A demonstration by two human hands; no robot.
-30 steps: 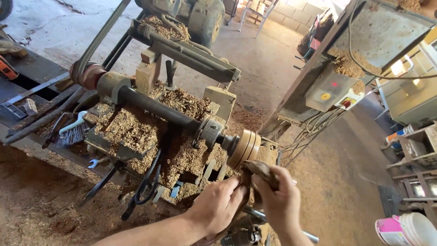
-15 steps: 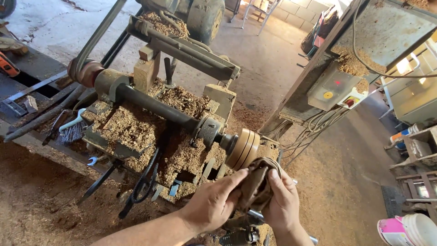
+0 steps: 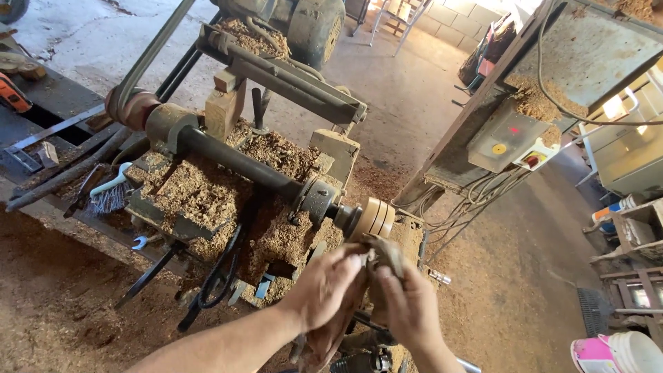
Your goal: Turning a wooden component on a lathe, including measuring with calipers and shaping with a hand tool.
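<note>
A concrete floor (image 3: 428,103) runs under everything, grey at the top and thick with sawdust toward the lower left. On it stands a wood lathe (image 3: 235,173), its bed heaped with pale shavings (image 3: 200,193) and a dark round shaft (image 3: 235,160) running diagonally from a belt pulley (image 3: 131,107) at the upper left down to a chuck near the middle. A motor (image 3: 314,24) sits above the lathe at the top edge. To the right stands a grey metal cabinet (image 3: 587,55) with shavings on its ledge, and a control box (image 3: 507,138) with coloured buttons hangs from its side, cables trailing below it. On the end of the shaft sits a round, light-coloured wooden workpiece (image 3: 376,217) with turned grooves.

Just below and in front of the workpiece, both hands meet. The left hand (image 3: 328,287) has its fingers closed around a brownish cloth (image 3: 345,311), which hangs down between the hands. The right hand (image 3: 407,307) also has its fingers clenched on the cloth, gripping its upper fold just beside the workpiece; whether the cloth touches the wood cannot be told.

A wire brush (image 3: 110,197) with a light handle lies on the left of the lathe bed, and a small open-ended spanner (image 3: 140,242) lies below it. A pink and white bucket (image 3: 618,352) shows at the lower right corner.
</note>
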